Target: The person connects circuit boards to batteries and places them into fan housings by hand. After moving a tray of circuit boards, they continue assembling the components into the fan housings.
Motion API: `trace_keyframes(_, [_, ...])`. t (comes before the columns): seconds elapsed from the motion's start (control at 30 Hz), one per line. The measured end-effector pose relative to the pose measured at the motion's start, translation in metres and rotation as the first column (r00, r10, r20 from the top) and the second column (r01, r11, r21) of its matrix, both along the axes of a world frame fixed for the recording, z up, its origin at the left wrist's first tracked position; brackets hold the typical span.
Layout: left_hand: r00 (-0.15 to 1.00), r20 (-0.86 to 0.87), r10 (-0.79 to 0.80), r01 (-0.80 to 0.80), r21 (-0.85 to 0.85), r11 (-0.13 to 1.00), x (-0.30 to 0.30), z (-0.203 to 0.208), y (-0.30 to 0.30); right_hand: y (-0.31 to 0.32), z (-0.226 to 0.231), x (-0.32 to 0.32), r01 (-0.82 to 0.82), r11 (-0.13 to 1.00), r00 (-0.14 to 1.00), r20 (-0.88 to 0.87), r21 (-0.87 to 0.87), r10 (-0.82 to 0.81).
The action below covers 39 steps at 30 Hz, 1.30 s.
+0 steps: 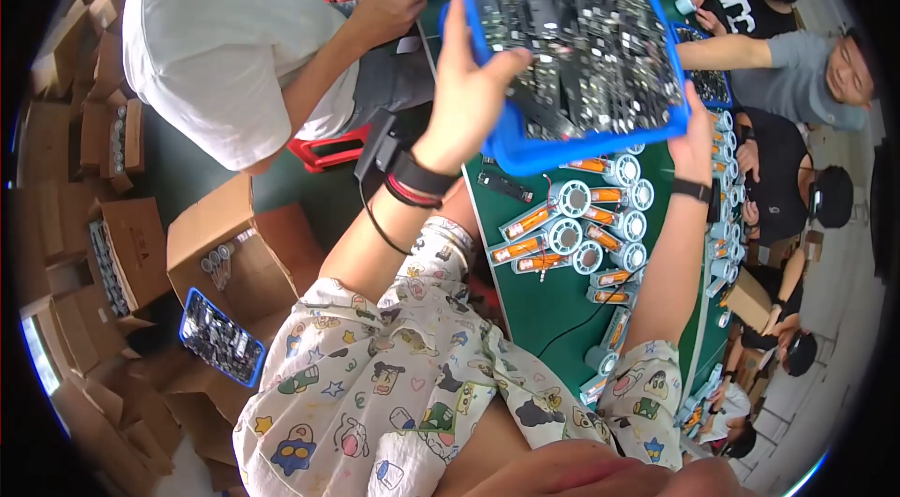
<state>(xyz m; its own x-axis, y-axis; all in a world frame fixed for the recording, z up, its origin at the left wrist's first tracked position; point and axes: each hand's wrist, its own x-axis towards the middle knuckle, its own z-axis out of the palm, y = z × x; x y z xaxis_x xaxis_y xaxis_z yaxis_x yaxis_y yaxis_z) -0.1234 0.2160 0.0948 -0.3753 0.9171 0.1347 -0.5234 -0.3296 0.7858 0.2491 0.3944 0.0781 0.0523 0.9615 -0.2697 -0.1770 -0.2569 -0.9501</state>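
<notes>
A blue plastic basket (pixel 553 155) is held up above the green table (pixel 525 309), tilted, and it is full of small black parts like circuit boards (pixel 581 47). My left hand (pixel 473 89) grips its left side, the thumb over the rim and the fingers on the outer wall. At its lower right corner, my right hand (pixel 694 136) holds on, with most of its fingers hidden behind the basket. Below the basket, several light blue round-headed housings (pixel 567 202) with orange cells lie in rows. One loose black part (pixel 504 186) rests near the table's left edge.
A person in a white shirt (pixel 216 37) works at the upper left beside a red stool (pixel 328 150). Across the table, a person's arm (pixel 722 53) reaches toward the basket. Cardboard boxes (pixel 211 234) and another blue basket of black parts (pixel 221 336) stand at the left.
</notes>
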Motion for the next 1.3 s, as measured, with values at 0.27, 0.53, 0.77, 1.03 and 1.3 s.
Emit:
trace_keyframes(0.27, [0.986,-0.165,-0.037,0.070,0.197,0.978,0.081,0.056,-0.097,-0.140,0.096,0.057,0.076,0.992,0.987,-0.134,-0.103,-0.090])
trace_keyframes(0.53, [0.951,-0.077,-0.300,0.309,0.162,0.937,0.099,0.071,-0.127,-0.263,0.133,0.059,0.331,0.933,0.941,-0.026,-0.139,-0.338])
trace_keyframes(0.77, [0.893,0.243,-0.378,0.368,0.087,0.926,0.094,0.041,-0.106,-0.289,0.085,0.098,0.448,0.892,0.894,0.028,-0.057,-0.447])
trace_keyframes(1.03, [0.895,0.410,-0.173,0.282,-0.222,0.933,0.045,-0.016,-0.071,-0.283,0.062,0.010,0.324,0.946,0.940,-0.105,-0.024,-0.325])
trace_keyframes(1.3, [0.964,0.253,0.086,-0.029,-0.222,0.975,0.004,-0.071,-0.015,-0.346,0.013,-0.002,0.306,0.927,0.913,0.209,0.215,-0.350])
